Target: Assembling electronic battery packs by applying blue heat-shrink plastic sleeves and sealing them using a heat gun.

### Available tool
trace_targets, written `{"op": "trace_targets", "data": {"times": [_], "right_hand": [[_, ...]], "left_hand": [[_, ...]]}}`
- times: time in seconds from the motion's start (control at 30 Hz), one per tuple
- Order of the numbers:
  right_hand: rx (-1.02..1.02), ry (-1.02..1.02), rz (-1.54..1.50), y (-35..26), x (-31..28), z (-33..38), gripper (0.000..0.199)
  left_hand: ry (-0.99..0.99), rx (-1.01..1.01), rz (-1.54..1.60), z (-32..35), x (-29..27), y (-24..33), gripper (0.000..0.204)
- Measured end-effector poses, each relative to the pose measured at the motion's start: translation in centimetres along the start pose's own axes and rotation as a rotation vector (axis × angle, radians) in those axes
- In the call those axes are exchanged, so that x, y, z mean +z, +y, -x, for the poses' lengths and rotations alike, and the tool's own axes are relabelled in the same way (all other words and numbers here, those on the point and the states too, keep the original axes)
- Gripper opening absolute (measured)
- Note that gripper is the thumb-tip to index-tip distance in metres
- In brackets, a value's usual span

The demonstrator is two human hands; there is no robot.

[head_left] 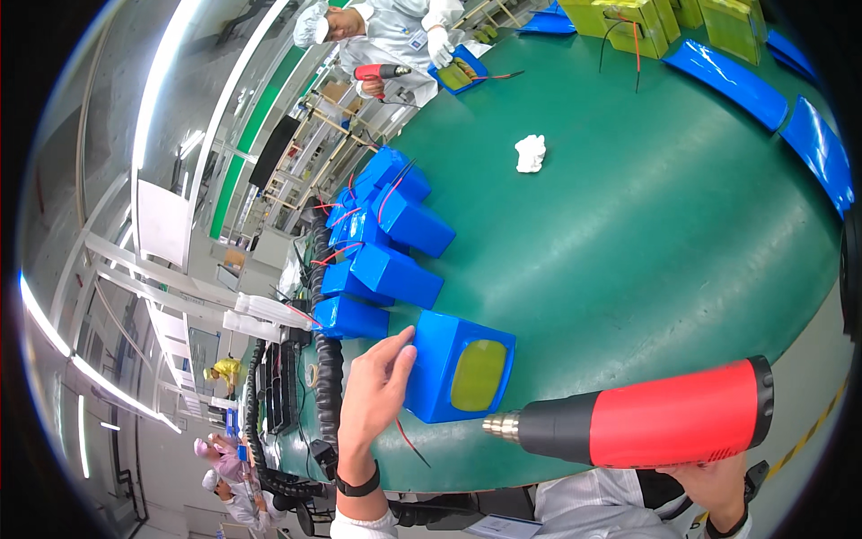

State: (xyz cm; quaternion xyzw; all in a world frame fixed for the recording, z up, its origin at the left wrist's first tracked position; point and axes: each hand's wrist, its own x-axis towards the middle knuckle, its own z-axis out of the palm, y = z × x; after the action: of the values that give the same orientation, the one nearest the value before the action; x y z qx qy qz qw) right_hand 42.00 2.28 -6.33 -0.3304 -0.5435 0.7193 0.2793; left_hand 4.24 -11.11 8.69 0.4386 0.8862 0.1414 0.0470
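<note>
From the head camera, the left hand [375,395] rested spread fingers [401,349] against the blue-wrapped battery pack [460,366] at the green counter's [628,234] near edge. The right hand [714,481], mostly hidden beneath the red heat gun [660,415], gripped its handle; its fingers could not be made out. The nozzle pointed at the pack's yellow end.

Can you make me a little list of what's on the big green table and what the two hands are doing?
left hand: fingertips touching the blue wrapped pack
right hand: holding the red heat gun, nozzle pointing at the pack
pack end: yellow-green patch showing
behind: row of blue packs with red wires
table: green, with a crumpled white cloth
far side: another person in white
</note>
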Motion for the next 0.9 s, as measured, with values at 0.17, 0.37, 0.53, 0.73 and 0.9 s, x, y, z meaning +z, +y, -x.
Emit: {"op": "trace_targets", "data": {"times": [0.17, 0.37, 0.53, 0.73, 0.9], "right_hand": [[-0.236, 0.082, 0.266, 0.0, 1.8, 0.0, 0.051], [-0.308, 0.011, 0.443, -1.3, 1.9, -0.3, 0.05], [-0.288, -0.068, 0.423, -2.6, 2.0, -0.8, 0.05], [-0.227, -0.034, 0.369, -1.6, 1.8, -0.1, 0.049], [-0.276, 0.029, 0.348, -1.0, 2.2, 0.1, 0.053]], "left_hand": [[0.082, -0.074, 0.31, 0.0, 0.5, -2.8, 0.036], [0.13, -0.089, 0.383, 0.4, -0.7, -3.4, 0.036], [0.14, -0.103, 0.379, 0.9, -0.6, -3.6, 0.034], [0.134, -0.104, 0.345, 1.2, -0.5, -3.6, 0.034], [0.136, -0.099, 0.346, 1.3, -0.4, -3.8, 0.034]]}}
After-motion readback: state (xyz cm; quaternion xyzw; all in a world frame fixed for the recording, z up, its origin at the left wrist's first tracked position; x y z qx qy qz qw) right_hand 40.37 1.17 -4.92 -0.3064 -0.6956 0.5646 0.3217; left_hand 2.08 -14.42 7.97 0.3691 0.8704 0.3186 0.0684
